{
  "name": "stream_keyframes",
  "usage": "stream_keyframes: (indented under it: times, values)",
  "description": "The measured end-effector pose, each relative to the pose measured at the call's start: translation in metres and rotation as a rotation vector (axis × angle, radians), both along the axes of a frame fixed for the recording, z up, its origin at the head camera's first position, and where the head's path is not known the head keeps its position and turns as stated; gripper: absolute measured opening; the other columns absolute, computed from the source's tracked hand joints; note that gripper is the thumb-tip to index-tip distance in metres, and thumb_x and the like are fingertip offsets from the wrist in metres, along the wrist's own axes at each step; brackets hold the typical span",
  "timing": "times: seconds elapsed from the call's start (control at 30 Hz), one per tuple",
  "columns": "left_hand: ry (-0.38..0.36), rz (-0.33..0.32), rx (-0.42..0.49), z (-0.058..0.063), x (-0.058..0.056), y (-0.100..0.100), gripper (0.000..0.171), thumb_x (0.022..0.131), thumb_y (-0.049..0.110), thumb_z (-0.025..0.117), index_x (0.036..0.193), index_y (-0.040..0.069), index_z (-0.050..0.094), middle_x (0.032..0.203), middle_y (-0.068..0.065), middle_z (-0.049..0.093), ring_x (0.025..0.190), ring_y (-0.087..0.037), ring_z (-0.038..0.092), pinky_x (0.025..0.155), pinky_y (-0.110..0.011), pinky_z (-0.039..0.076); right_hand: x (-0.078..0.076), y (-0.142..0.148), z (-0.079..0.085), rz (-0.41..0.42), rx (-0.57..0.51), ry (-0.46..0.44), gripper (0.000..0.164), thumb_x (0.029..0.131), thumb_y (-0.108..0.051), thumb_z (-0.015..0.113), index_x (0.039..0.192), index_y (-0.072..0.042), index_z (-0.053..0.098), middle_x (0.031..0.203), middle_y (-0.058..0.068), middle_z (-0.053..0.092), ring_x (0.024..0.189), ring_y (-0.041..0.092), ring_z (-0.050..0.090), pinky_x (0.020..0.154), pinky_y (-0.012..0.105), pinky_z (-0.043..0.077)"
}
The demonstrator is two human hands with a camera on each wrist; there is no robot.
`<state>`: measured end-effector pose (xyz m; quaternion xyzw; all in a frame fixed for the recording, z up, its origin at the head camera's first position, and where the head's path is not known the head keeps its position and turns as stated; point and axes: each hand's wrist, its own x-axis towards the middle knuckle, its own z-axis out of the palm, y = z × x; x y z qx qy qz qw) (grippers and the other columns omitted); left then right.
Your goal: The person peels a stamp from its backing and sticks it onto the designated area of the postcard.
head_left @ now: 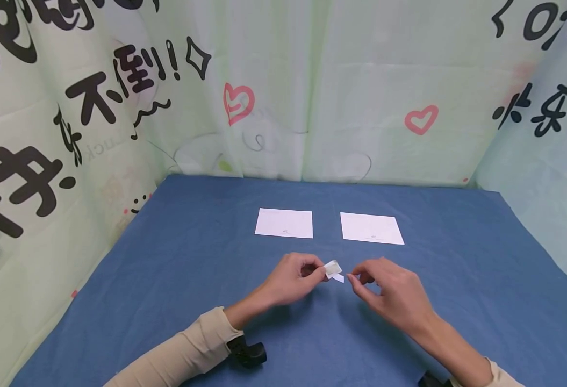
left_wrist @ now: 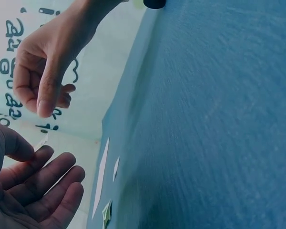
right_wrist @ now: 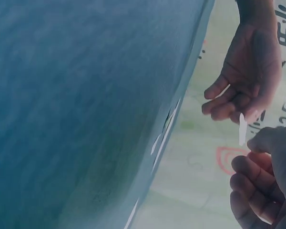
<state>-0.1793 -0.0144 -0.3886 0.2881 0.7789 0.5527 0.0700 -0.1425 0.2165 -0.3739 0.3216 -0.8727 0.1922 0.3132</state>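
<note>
Between thumb and index finger my left hand point(head_left: 295, 277) pinches a small, thin, whitish piece point(head_left: 332, 268), which looks like a narrow white strip edge-on in the right wrist view; its exact kind I cannot tell. Close to its right, my right hand point(head_left: 392, 287) hovers with thumb and index fingertips near each other and nothing visible between them. In the left wrist view, a small white scrap point(left_wrist: 116, 169) and a folded green-and-white scrap point(left_wrist: 107, 214) lie on the blue cloth below. The left hand hides the green-and-white one in the head view.
Two white cards, one left point(head_left: 284, 224) and one right point(head_left: 373, 229), lie side by side on the blue tablecloth point(head_left: 181, 252) beyond the hands. A pale printed curtain point(head_left: 283, 107) surrounds the table's back and sides. A black device point(head_left: 248, 352) sits at the left wrist.
</note>
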Motion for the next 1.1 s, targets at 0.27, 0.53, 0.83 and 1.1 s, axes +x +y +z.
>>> stream_keyframes:
  times: [0.27,0.53,0.83,1.1]
  values:
    - [-0.117,-0.081,0.065,0.003,0.001,0.002,0.02,0.102,0.01,0.061,0.096,-0.002,0.075,0.089,-0.013,0.077,0.084,-0.018,0.075,0.077,-0.028,0.058,0.002,-0.01,-0.001,0.151,0.023,0.053,0.044,0.106,-0.048,0.045,0.097,-0.014,0.071,0.079,-0.008,0.069,0.068,0.004,0.064,0.056,0.019,0.049]
    - [-0.276,-0.105,0.115,0.007,0.004,0.001,0.02,0.101,0.01,0.061,0.096,-0.003,0.075,0.09,-0.014,0.078,0.081,-0.015,0.075,0.077,-0.031,0.06,0.003,-0.012,-0.002,0.196,0.026,0.06,0.04,0.106,-0.045,0.045,0.1,-0.014,0.071,0.079,-0.008,0.07,0.068,0.005,0.063,0.055,0.017,0.047]
    - [-0.306,-0.134,0.083,0.006,0.004,-0.002,0.023,0.102,0.011,0.059,0.098,-0.005,0.075,0.088,-0.014,0.077,0.077,-0.014,0.073,0.078,-0.038,0.06,0.004,-0.012,-0.002,0.202,0.046,0.052,0.04,0.107,-0.043,0.045,0.097,-0.015,0.072,0.081,-0.009,0.071,0.069,0.003,0.063,0.055,0.015,0.046]
    - [-0.298,-0.147,0.039,0.007,0.006,-0.001,0.026,0.102,0.014,0.059,0.101,-0.006,0.075,0.086,-0.012,0.078,0.077,-0.012,0.072,0.078,-0.038,0.059,0.002,-0.011,-0.002,0.214,0.026,0.053,0.035,0.107,-0.036,0.046,0.093,-0.014,0.07,0.08,-0.008,0.071,0.067,0.006,0.065,0.056,0.018,0.049]
